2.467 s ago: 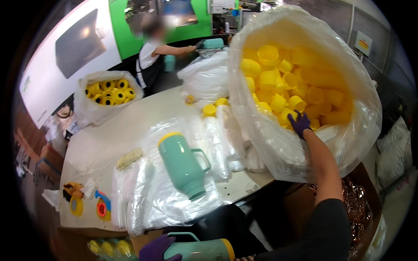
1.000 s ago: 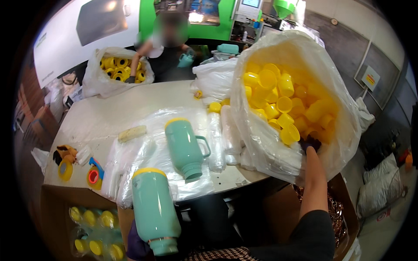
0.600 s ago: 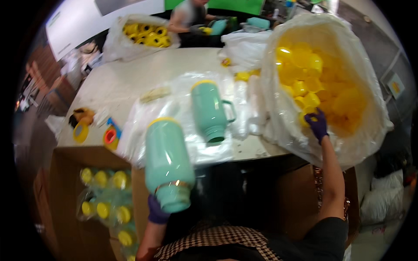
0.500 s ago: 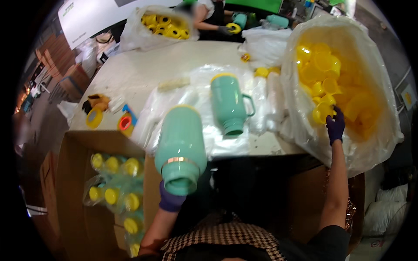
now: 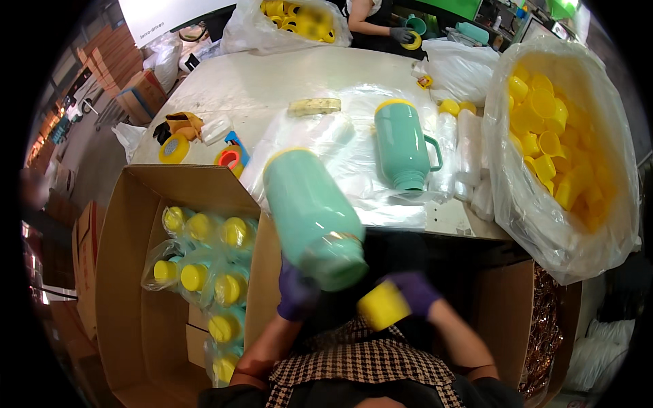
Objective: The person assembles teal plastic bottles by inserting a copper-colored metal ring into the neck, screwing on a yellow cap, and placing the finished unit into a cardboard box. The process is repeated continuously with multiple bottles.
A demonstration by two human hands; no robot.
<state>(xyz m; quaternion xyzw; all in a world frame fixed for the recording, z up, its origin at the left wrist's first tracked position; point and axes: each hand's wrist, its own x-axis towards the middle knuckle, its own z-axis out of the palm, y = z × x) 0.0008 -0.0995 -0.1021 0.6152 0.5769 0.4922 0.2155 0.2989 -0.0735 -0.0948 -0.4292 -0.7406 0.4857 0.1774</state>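
My left hand (image 5: 297,294), in a purple glove, is closed on a mint-green vacuum flask (image 5: 309,197). Its yellow-edged end points away and its open neck slants down towards me; the flask hides most of the fingers. Just right of that neck, my right hand (image 5: 416,292), also gloved, grips a yellow cup (image 5: 383,306), which is smeared by motion. The cup and the neck are apart. Farther back, a second green flask (image 5: 403,144) with a side handle lies on clear plastic bags (image 5: 357,132), its neck towards me.
Bagged flasks with yellow tops (image 5: 194,277) fill part of a cardboard box (image 5: 139,238) at left. A large plastic bag (image 5: 507,204) of yellow cups stands at right. Tape rolls (image 5: 174,149) lie on the table (image 5: 272,75). Across it, a co-worker's gloved hand (image 5: 401,34) holds a yellow ring.
My right hand has come from the bag of yellow cups down to my front, bringing one cup. The held flask has tilted, its neck swinging right. The whole view has shifted.
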